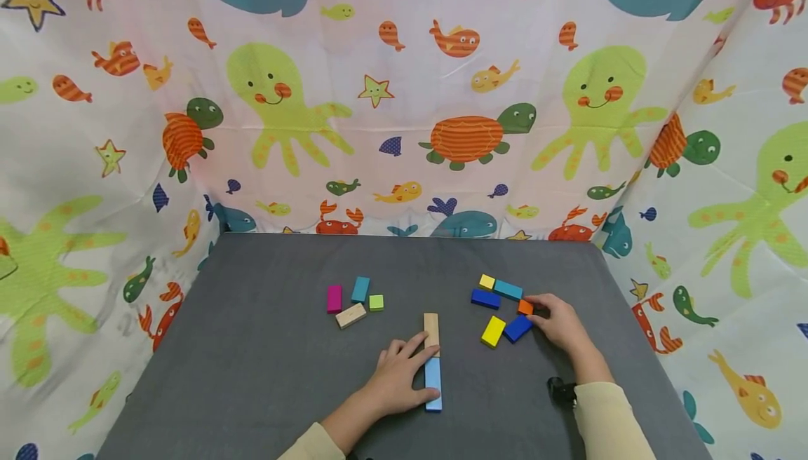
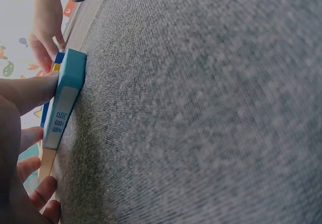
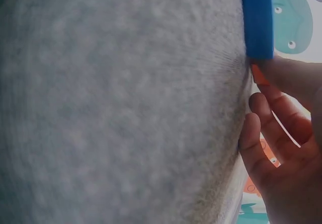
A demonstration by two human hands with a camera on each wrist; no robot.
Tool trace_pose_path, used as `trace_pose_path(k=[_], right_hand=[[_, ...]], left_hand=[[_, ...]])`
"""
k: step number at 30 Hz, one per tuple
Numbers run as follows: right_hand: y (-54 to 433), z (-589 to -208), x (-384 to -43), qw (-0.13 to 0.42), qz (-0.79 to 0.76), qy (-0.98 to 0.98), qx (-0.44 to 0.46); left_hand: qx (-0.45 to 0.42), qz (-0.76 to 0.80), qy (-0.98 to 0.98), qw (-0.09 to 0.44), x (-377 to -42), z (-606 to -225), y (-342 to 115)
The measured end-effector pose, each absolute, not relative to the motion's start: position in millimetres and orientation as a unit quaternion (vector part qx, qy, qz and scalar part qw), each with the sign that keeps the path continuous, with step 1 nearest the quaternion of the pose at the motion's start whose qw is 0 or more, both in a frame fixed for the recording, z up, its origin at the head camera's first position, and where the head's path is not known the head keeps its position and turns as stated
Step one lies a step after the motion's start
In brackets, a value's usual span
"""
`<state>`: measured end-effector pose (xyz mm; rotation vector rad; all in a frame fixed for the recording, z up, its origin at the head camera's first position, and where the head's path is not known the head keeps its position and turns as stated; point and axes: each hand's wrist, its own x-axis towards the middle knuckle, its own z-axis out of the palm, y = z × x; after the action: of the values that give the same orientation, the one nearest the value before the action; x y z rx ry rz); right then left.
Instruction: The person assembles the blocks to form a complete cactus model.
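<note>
In the head view, my left hand (image 1: 396, 381) spreads over a straight row made of a wooden block (image 1: 431, 323) and a light blue block (image 1: 433, 376), set end to end. Its thumb touches the near part of the light blue block, which carries printing on one side in the left wrist view; other fingertips touch around the joint and the wooden block. My right hand (image 1: 558, 321) pinches a small orange block (image 1: 525, 307) between thumb and index finger. Close against it lie a blue block (image 1: 517, 329) and a teal block (image 1: 508, 289).
Right of the row are another blue block (image 1: 485, 298), a small yellow block (image 1: 487, 282) and a larger yellow block (image 1: 493, 332). Back left lie magenta (image 1: 334, 299), teal (image 1: 360, 289), green (image 1: 376, 303) and wooden (image 1: 351, 315) blocks. A patterned curtain (image 1: 391, 186) borders the grey table (image 1: 265, 348).
</note>
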<state>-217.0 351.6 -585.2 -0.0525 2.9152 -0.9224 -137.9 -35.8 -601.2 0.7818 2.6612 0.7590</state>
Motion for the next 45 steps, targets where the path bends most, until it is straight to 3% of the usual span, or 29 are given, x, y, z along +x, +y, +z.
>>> trace_pose_path(k=[10,23,45], right_hand=[[348,-577,-210,0.005,-0.319,0.947,-0.027],[329,-552,-213,-0.009,-0.332,0.941,-0.057],[297,-545,-211,-0.032,-0.342,0.933,-0.107]], left_hand=[[0.265,0.284,0.912,0.132,-139,-612,-38],[0.265,0.277,0.914,0.131,-141,-610,-37],[0.253,0.259,0.92,0.148,-139,-602,-33]])
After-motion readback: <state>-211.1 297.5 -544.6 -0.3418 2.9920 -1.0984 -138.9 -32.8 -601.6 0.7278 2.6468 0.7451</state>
